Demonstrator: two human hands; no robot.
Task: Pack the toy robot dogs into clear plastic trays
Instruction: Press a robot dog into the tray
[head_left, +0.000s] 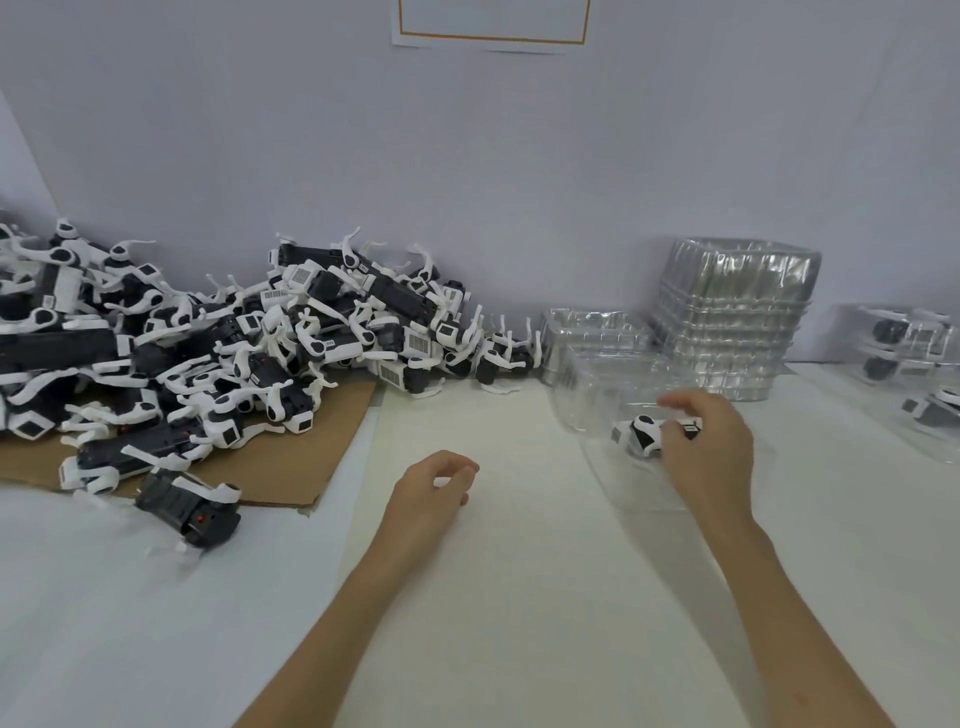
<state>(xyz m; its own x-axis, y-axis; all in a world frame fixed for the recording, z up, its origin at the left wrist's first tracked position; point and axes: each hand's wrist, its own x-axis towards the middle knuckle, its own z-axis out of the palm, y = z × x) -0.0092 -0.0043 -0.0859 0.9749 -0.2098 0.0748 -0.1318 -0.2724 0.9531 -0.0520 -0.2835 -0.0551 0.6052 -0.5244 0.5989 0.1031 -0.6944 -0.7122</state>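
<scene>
A black-and-white toy robot dog (644, 435) lies inside an open clear plastic tray (602, 395) on the white table. My right hand (709, 452) rests on the dog, fingers curled over its body, and hides its right half. My left hand (434, 491) hovers over the bare table to the left, fingers loosely curled and holding nothing. A large heap of toy robot dogs (208, 343) covers the left side. One dog (189, 506) lies apart at the heap's front edge.
The heap sits on a brown cardboard sheet (322, 447). A tall stack of empty clear trays (732, 317) stands against the wall, with a shorter tray (587, 327) beside it. Packed trays (909, 358) sit at the far right. A wall closes off the back.
</scene>
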